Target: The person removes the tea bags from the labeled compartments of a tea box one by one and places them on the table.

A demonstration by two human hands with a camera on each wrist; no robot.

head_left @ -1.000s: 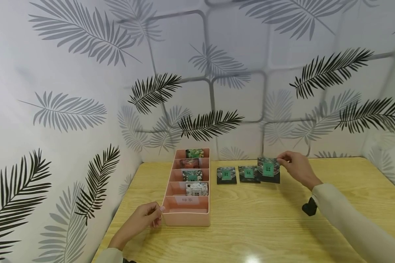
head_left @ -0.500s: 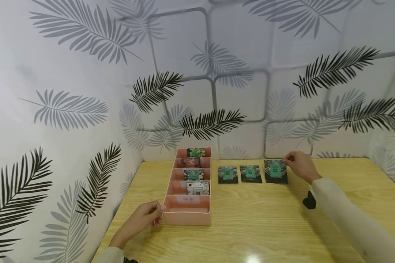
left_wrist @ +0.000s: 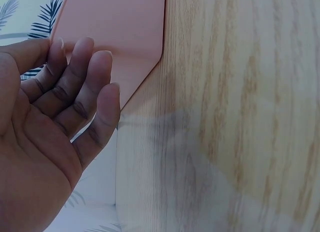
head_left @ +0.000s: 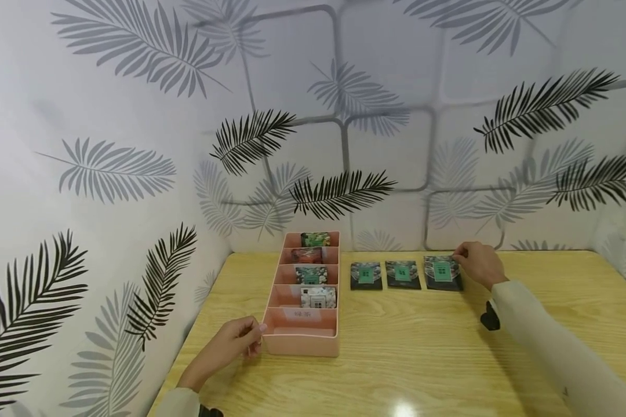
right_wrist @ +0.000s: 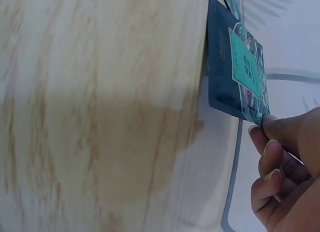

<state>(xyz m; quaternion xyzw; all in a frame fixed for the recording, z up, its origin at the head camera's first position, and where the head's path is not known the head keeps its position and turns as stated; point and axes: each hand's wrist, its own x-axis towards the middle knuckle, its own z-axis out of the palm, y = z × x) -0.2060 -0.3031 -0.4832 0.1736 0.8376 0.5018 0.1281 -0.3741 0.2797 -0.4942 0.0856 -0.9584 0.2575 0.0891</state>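
Observation:
My right hand (head_left: 481,264) pinches the upper right corner of a dark tea sachet (head_left: 443,273) with a green label. In the right wrist view this sachet (right_wrist: 239,62) is held between thumb and index finger, its near edge close to the table. Two similar sachets, a middle one (head_left: 403,274) and a left one (head_left: 366,275), lie to its left in a row. My left hand (head_left: 230,346) pinches the near left corner of a pink divided box (head_left: 302,346). In the left wrist view the other fingers of this hand (left_wrist: 55,112) are bent beside the box wall (left_wrist: 120,22).
Sachets stand in the box's rear compartments: a green one (head_left: 315,239), a red one (head_left: 306,255), a dark green one (head_left: 311,275) and a white one (head_left: 318,297). The front compartment carries a paper label (head_left: 298,314). A leaf-patterned wall (head_left: 386,150) backs the wooden table (head_left: 412,341).
My right hand has moved the third sachet rightward, away from the middle one, and lowered it toward the table. The left hand stays at the box corner. The head view has shifted slightly.

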